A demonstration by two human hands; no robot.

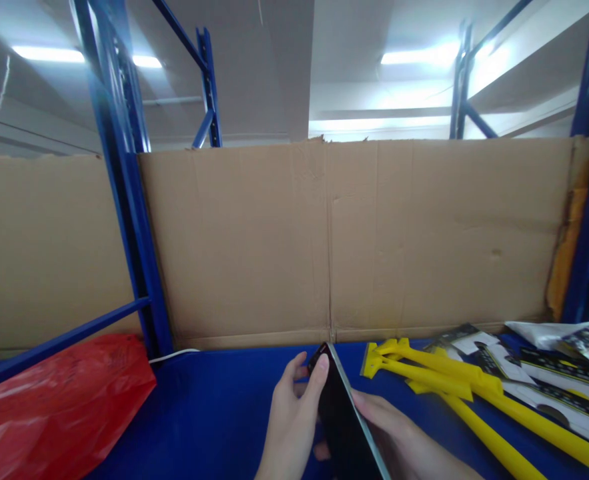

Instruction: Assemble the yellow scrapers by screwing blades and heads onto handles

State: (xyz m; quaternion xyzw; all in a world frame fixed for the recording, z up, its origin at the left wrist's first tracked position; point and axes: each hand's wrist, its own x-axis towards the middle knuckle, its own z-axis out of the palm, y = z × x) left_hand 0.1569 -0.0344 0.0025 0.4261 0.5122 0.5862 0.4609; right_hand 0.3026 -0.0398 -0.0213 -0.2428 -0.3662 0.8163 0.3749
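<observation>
Both hands are on a long, flat black object with a pale silvery edge (341,417), tilted up in front of me; I cannot make out exactly what it is. My left hand (294,417) is closed on its upper left part, with the thumb on the dark face near the top end. From the right, my right hand (394,427) grips the pale edge, its thumb along the side and its fingers partly hidden behind the object. Several yellow long-handled scrapers (434,373) lie in a pile to the right of my right hand.
Black-and-white packages (549,380) lie at the far right of the blue surface (214,400). A red plastic bag (64,407) is at the left, beside a blue rack post (134,220). Cardboard (254,240) stands across the back. A white cable (174,355) lies near the post.
</observation>
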